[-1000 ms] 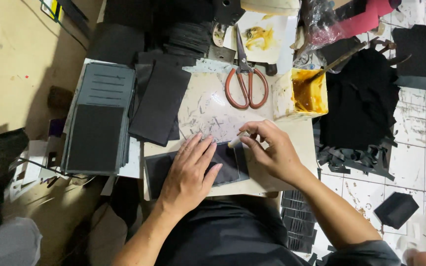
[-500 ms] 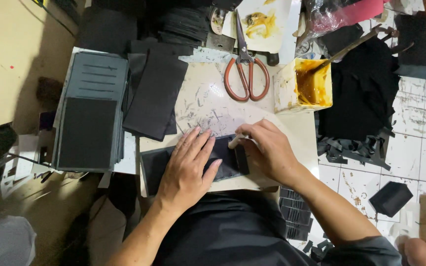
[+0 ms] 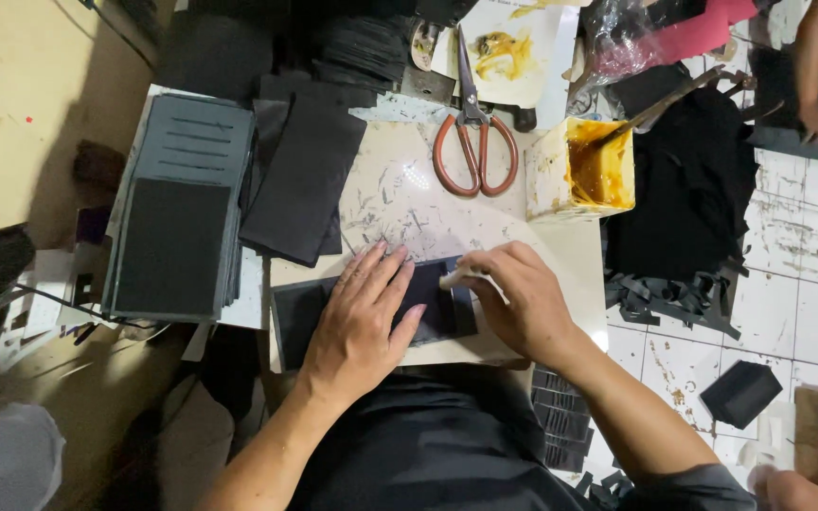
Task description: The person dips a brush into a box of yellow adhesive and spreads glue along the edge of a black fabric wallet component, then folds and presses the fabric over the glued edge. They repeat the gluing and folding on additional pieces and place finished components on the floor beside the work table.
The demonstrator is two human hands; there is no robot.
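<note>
on the dark sheet (image 3: 447, 312), left hand (image 3: 362, 317) lies flat and spread; right hand (image 3: 523, 298) pinches a small white tool (image 3: 454, 278)

A small work board (image 3: 400, 189) with things lying on it.

The scissors (image 3: 473, 151) with red handles lie at the top. The yellow glue box (image 3: 581, 170) stands just right of the scissors. Black sheets (image 3: 300, 180) lie to their left. A dark flat piece (image 3: 433, 312) lies below them.
</note>
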